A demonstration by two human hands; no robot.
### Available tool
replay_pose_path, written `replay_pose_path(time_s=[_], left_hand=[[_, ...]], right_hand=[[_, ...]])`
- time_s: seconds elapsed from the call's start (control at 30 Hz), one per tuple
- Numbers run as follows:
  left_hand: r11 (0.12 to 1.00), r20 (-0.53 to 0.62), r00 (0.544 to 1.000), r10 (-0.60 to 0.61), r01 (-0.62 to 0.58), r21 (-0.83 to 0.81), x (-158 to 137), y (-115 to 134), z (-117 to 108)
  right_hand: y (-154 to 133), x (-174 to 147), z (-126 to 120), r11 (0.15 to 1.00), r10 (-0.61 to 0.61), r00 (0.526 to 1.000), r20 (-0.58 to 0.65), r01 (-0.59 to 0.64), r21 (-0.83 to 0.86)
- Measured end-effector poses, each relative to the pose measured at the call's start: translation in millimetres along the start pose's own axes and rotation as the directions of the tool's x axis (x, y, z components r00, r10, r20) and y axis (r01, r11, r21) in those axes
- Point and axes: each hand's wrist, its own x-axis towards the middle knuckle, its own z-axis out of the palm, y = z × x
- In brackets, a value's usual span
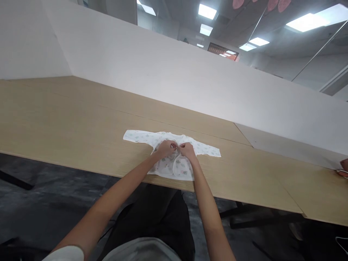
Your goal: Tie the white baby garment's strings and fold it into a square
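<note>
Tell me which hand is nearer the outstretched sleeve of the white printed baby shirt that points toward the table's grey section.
Right. The right hand grips the white printed baby shirt at its chest, on the side of that sleeve; the left hand pinches beside it, farther off.

Office, long wooden desk [67, 119], white partition wall [163, 72], ceiling light panels [207, 11], glass walls beyond

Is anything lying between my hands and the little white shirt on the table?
Nothing visible: the left hand and right hand already pinch the middle of the shirt, spread flat on the wooden table.
</note>
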Motion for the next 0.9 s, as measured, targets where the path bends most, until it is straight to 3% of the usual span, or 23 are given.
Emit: replay_pose_path(time_s=[0.27, 0.43, 0.9], left_hand=[[0.983, -0.042, 0.994, -0.098, 0.090, -0.160, -1, 3, -3], [0.965, -0.007, 0.991, -0.130, 0.125, -0.229, 1, -1, -1], [0.929, -0.003, 0.993, -0.122, 0.113, -0.352, 4, -8, 2]], right_hand=[[1, -2, -6, 0.966, 0.019, 0.998, 0.062, -0.035, 0.255], [8, 3, -3, 0.955, -0.046, 0.992, 0.115, 0.010, 0.297], [3, 2, -5, 0.916, 0.000, 0.982, 0.186, -0.075, 0.395]])
